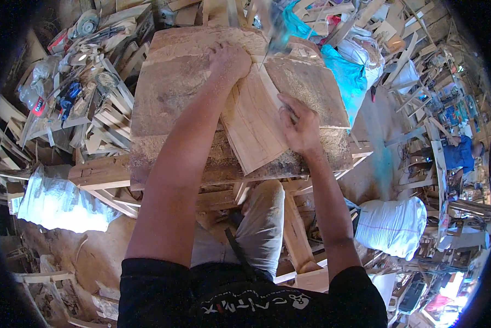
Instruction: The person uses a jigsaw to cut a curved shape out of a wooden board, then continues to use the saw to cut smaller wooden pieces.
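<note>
A pale wooden board (253, 128) lies at a slant on a worn, sawdust-covered wooden worktable (163, 104). Its far end meets a thin upright saw blade (264, 59), below a blurred blue-grey machine part (279, 38). My left hand (230, 61) rests by the board's far left edge, fingers spread over the tabletop. Along the right edge my right hand (300, 124) is closed on the board, its fingers bent. Something small and dark shows between those fingers; I cannot make it out. A narrow strip (271, 85) of the board runs along the right of a line from the blade.
Wood offcuts (111, 93) are heaped left of the table, with a plastic bottle (38, 104) among them. Turquoise sacking (344, 74) hangs by the far right corner. A full white sack (392, 227) stands at right. Farther right is another person (459, 156) in blue.
</note>
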`<state>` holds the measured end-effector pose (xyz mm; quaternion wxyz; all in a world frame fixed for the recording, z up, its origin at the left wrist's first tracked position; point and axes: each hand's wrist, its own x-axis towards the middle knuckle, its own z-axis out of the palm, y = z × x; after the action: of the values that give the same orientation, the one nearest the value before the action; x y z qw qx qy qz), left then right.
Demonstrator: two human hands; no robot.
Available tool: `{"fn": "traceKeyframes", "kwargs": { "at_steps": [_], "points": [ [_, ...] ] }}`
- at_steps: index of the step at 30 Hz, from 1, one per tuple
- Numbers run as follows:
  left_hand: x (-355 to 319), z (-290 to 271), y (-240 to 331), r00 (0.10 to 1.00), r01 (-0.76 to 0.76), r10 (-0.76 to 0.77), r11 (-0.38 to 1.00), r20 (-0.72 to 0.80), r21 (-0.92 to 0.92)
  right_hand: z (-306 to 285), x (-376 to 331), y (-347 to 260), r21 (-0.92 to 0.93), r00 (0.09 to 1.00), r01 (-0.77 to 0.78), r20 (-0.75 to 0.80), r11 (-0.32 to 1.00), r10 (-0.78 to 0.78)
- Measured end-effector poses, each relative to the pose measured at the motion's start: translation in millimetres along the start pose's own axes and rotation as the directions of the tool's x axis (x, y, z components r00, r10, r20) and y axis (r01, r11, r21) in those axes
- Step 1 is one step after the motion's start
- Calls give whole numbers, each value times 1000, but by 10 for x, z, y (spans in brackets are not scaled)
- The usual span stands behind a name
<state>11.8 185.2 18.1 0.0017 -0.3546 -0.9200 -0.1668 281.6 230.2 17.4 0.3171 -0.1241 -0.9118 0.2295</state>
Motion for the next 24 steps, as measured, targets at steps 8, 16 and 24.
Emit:
{"fn": "traceKeyframes", "kwargs": {
  "at_steps": [8, 16, 24],
  "points": [
    [-25, -87, 37, 999, 21, -21, 1000, 43, 7, 17, 27, -12, -2, 999, -32, 9, 999, 32],
    [4, -40, -4, 1000, 10, -10, 1000, -9, -19, 32, 49, 8, -8, 999, -26, 20, 1000, 26],
    [37, -46, -16, 1000, -13, 13, 1000, 15, 1, 53, 57, 44, -11, 1000, -26, 1, 1000, 26]
  ]
}}
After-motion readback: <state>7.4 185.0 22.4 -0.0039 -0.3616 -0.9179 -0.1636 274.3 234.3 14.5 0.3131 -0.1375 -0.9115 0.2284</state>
